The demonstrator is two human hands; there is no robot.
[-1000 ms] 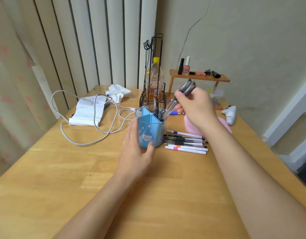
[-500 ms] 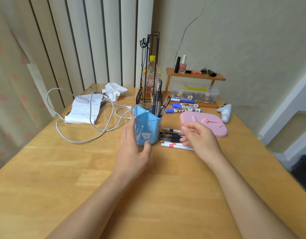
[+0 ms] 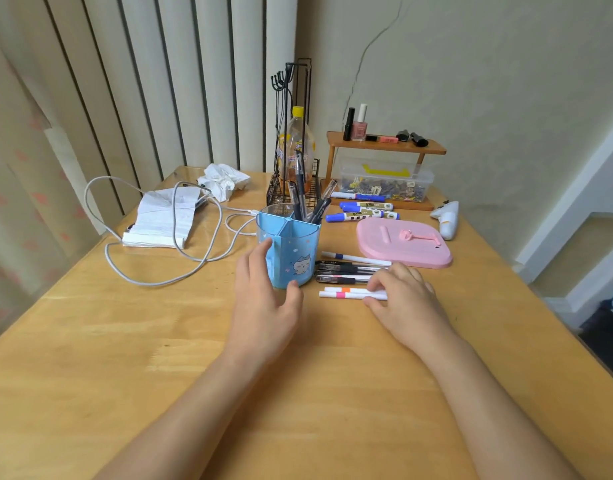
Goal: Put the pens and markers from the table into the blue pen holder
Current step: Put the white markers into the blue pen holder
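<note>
I see the blue pen holder (image 3: 290, 251) standing upright on the wooden table (image 3: 125, 358), near the middle. My left hand (image 3: 263, 299) cups it loosely from the near side: the fingers are spread wide along its left wall, the thumb sits at its base, and I cannot tell how firmly they press. Several dark pens (image 3: 303, 195) already stand in its back compartment, leaning right; I count about four, though they overlap.

My right hand (image 3: 405, 303) lies flat on the table just to the right of the holder, fingers partly curled down over the right ends of the loose pens. The thumb and fingertips touch the two white markers (image 3: 346, 292), one with an orange band and one with a pink band, but nothing is lifted. Just behind them lie three black pens (image 3: 343, 271) side by side, and behind those one white pen with a blue band (image 3: 353, 258). That makes six pieces in this row, all pointing at the holder.

Further back lie four blue-capped markers (image 3: 360, 211), close together. A pink case (image 3: 402, 242) sits between them and my right hand. Behind that stands a small wooden shelf (image 3: 384, 147) over a clear box of clips (image 3: 384, 183). A white cable (image 3: 194, 251) loops to the left of the holder, and a wire rack (image 3: 291, 188) with one bottle stands right behind it.
</note>
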